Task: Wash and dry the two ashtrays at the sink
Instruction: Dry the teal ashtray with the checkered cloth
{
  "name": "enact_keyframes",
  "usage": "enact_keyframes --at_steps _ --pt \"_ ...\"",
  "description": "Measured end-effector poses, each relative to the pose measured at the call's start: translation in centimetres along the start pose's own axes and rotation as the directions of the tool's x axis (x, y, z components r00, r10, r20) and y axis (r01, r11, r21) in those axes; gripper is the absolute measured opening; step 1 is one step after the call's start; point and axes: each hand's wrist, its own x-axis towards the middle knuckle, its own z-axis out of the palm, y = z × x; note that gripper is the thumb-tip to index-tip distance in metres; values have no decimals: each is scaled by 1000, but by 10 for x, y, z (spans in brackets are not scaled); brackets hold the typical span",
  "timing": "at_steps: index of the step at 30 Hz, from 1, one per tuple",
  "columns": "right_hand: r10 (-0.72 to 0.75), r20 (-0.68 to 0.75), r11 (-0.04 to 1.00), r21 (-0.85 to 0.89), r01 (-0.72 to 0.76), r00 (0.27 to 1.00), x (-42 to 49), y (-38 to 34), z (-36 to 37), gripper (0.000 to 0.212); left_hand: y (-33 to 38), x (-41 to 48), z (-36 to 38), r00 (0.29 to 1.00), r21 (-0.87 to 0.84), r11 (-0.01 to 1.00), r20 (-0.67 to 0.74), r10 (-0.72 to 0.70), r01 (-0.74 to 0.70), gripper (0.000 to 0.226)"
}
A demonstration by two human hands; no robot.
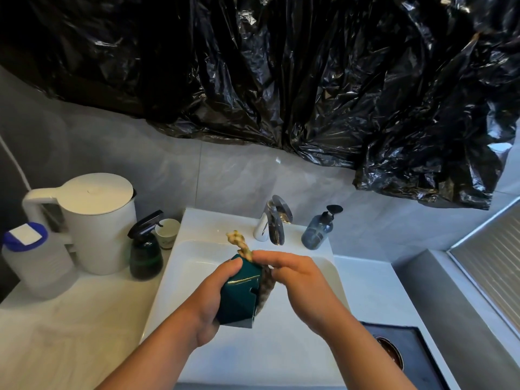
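Over the glossy white ceramic sink basin [174, 277], your left hand [213, 299] grips the dark teal, faceted, glossy ashtray [239, 296], thumb and fingers curled round it. A coarse woven beige-and-brown cloth [266, 288] lies against its right side, gripped by your right hand [298, 277], fingers curled.

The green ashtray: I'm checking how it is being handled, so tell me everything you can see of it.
The dark teal ashtray is a glossy, angular, faceted block, glazed by its look, with a square notch cut in its right edge. It is held tipped on its side above the white sink basin, faceted outside toward the camera. The left hand grips it from the left, and the right hand holds a yellowish woven cloth against its right side.
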Motion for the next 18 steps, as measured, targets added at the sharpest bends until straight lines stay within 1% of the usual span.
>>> enact_keyframes --at_steps 2,4,5,7,10,11,12,13,14,15,17,18 --pt "-110 41 976 -183 115 993 -5 0 1 70 2 0 0 1000 0 1000 3 -3 3 61" --pt "-243 114 888 -372 269 963 -9 0 2 68 3 1 -1 1000 -5 1000 9 -8 8 61" --pt "-282 143 848 -425 316 949 -9 0 2 65 4 1 0 1000 -6 1000 13 -8 8 61" --pt "-296 147 823 -463 331 944 -10 0 1 61 3 1 0 1000 1 1000 18 -6 6 63" --pt "-226 33 872 -439 217 974 -13 -3 3 52 2 0 2 1000 11 1000 8 22 -22 61" --pt "-184 -20 908 -387 162 983 -15 -4 4 47 3 0 2 999 8 999 -1 42 -42 56" --pt "-134 -72 955 -275 110 988 -16 -6 4 41 3 0 2 997 5 997 -12 73 -73 49" --pt "-68 -112 993 -101 57 991 -16 -7 4 36 4 1 2 994 8 994 -21 110 -110 45" --pt "3 -129 996 92 8 992 -16 -10 3 32 5 1 1 989 20 989 -28 147 -147 44" --pt "54 -136 969 247 -19 989 -15 -14 2 30 6 1 1 983 34 983 -30 180 -179 48" --pt "91 -142 898 440 -20 986 -13 -21 1 30 7 1 1 976 38 976 -22 214 -213 57" --pt "102 -123 846 533 -21 987 -12 -25 1 31 7 1 2 976 38 976 -20 215 -214 59"
